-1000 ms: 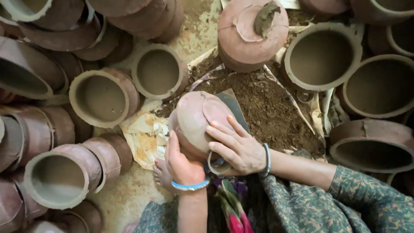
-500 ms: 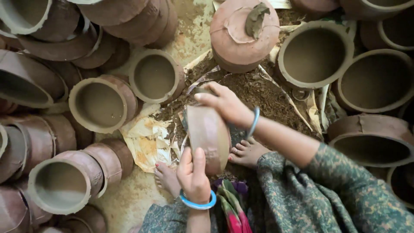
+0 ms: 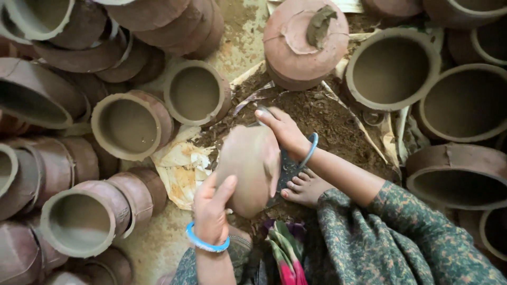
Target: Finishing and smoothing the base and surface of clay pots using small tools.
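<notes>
Gripping the lower edge of a rounded, reddish-brown unfired clay pot (image 3: 248, 169), the left hand (image 3: 211, 211) has its thumb pressed up against the pot's side and its fingers curled behind it; a light blue bangle (image 3: 207, 244) circles that wrist. The pot stands tilted on its side just above this hand, over a bed of dark loose soil (image 3: 327, 121). At the pot's upper right edge the right hand (image 3: 282, 129) rests with fingers bent over the rim, touching it; it seems to pinch a small grey tool there, though the view is too poor to be sure. A second blue bangle (image 3: 311, 149) sits on that wrist, and the patterned green sleeve (image 3: 391, 232) runs down to the right from it.

Just below the right hand a bare foot (image 3: 303, 187) lies on the soil, close beside the pot. Left of the left hand a crumpled sheet of yellowish paper (image 3: 182, 169) lies on the sandy floor (image 3: 237, 37). Beyond it, to the left, open-mouthed brown clay pots (image 3: 129, 126) lie stacked and leaning on one another. Above the right hand stands an upturned clay pot with a lump of clay on its base (image 3: 306, 42), and to its right wide open clay bowls (image 3: 393, 68) crowd the edge.
</notes>
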